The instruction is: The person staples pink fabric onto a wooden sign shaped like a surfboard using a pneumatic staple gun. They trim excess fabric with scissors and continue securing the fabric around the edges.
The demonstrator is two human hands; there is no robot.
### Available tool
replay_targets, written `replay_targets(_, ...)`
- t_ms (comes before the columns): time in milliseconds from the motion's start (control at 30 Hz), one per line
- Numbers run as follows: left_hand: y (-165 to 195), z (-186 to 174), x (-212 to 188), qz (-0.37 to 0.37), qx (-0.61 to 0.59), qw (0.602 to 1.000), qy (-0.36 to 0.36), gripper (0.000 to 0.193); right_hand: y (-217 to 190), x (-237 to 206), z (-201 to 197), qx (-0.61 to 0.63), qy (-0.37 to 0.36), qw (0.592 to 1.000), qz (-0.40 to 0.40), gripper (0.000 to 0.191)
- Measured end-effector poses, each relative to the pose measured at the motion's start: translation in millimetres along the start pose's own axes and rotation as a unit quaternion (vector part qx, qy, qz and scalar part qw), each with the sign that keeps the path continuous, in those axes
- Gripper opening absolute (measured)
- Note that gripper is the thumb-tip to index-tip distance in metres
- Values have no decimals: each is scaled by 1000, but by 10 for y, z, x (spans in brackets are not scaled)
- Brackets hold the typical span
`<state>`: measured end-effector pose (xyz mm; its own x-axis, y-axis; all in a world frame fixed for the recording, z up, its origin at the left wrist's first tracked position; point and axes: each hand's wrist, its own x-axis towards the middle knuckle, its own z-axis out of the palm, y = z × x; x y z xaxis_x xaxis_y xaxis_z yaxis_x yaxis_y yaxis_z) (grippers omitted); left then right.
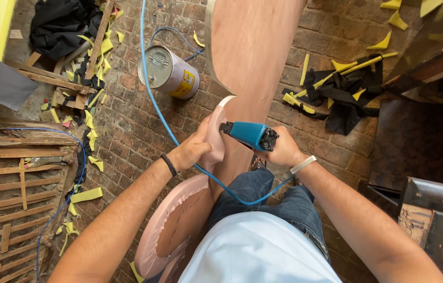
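My left hand pinches and pulls a flap of pink fabric over the edge of a curved plywood panel that stands between my knees. My right hand grips a blue pneumatic staple gun, its nose pressed against the pink fabric at the panel's edge. A blue air hose runs from the gun, loops under my arms and goes up across the floor. Lower down, the pink fabric wraps the panel's rounded end.
A metal can lies on its side on the brick floor. Yellow foam scraps and black cloth are scattered right and left. A wooden furniture frame stands at the left, a dark metal box at the right.
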<state>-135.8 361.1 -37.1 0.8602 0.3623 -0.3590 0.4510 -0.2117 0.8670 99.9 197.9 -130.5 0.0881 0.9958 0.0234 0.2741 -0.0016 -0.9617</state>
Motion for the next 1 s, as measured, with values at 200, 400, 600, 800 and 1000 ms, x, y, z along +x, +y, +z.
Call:
replay_targets(200, 149, 93, 19, -42, 230, 967, 100, 65, 99, -182, -8, 55, -4, 997, 46, 16)
replay_targets(400, 267, 222, 104, -69, 388, 902, 179, 35, 43, -377, 58, 30, 20, 999, 12, 21)
replay_targets(600, 264, 221, 222, -100, 514, 829, 199, 45, 21, -329, 125, 88, 6, 996, 4, 23)
replay_targets(800, 241, 261, 184, -79, 517, 824, 217, 46, -27, -217, 261, 91, 37, 995, 22, 16)
replay_targets(1000, 219, 224, 178, -97, 512, 825, 217, 49, 21, -143, 217, 51, 39, 998, -10, 19)
